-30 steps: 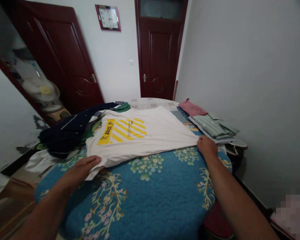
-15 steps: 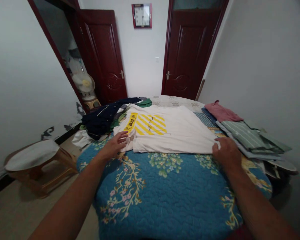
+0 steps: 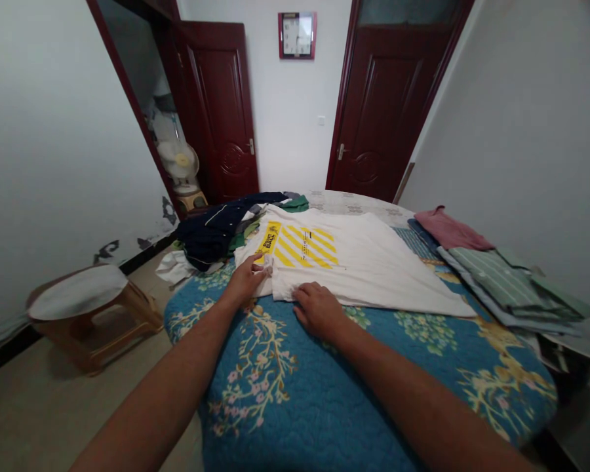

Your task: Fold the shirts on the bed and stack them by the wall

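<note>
A white T-shirt (image 3: 368, 262) with a yellow striped print lies spread sideways on the blue flowered quilted cover (image 3: 344, 393). My left hand (image 3: 246, 280) is at its near left part, fingers closed on a bunched bit of the cloth. Just to the right, my right hand (image 3: 319, 309) has curled fingers on the shirt's near edge, with the fingertips partly hidden against the fabric. The shirt's near right corner lies loose on the cover.
Dark and green clothes (image 3: 209, 229) are heaped at the left. A stack of folded clothes (image 3: 501, 269) lies at the right edge. A brown stool (image 3: 93, 314) stands on the floor at left. Two dark red doors (image 3: 221, 111) and a clock (image 3: 297, 35) are beyond.
My right hand has let go of the shirt's near right corner and moved left along the near edge, close to my left hand. My left hand stays at the same spot on the shirt.
</note>
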`<state>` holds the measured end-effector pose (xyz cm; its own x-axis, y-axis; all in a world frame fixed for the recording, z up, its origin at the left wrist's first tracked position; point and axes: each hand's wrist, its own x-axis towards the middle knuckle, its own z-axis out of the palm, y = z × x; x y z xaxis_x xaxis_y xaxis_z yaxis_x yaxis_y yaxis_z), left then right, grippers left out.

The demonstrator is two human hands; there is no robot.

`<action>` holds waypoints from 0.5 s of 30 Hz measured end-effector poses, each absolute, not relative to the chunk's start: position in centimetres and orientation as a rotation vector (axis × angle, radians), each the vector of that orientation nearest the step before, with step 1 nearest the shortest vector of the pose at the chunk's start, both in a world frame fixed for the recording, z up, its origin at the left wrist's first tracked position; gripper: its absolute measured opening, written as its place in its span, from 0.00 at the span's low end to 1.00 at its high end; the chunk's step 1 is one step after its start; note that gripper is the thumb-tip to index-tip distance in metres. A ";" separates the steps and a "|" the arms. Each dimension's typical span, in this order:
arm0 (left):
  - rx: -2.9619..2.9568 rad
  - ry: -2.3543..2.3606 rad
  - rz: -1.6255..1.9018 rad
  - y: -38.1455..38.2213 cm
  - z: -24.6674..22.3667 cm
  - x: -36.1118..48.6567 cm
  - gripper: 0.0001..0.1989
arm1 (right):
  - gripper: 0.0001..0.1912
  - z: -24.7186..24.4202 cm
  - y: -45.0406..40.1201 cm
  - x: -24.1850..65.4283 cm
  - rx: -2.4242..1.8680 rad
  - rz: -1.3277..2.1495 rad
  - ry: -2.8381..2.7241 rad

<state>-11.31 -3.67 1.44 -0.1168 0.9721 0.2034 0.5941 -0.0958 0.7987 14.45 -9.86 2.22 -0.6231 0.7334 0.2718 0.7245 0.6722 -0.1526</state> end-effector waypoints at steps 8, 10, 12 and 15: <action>1.628 1.650 1.283 -4.1 0.8 -12.3 0.27 | 0.15 0.9 -5.2 12.9 -1.476 0.210 -2.165; 1.598 1.668 1.296 -4.0 0.8 -12.3 0.26 | 0.14 0.9 -5.0 13.6 -1.489 0.247 -2.094; 1.599 1.680 1.286 -4.0 0.8 -12.3 0.25 | 0.10 1.0 -5.5 13.8 -1.342 0.211 -2.208; 1.651 1.692 1.257 -4.0 0.8 -12.2 0.24 | 0.14 1.0 -6.5 13.2 -1.115 0.100 -2.431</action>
<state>-12.21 -3.98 0.80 -0.1736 0.9484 0.2653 0.5279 -0.1378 0.8381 13.16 -6.54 0.97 -0.5653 0.7332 0.3779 0.6995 0.6689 -0.2514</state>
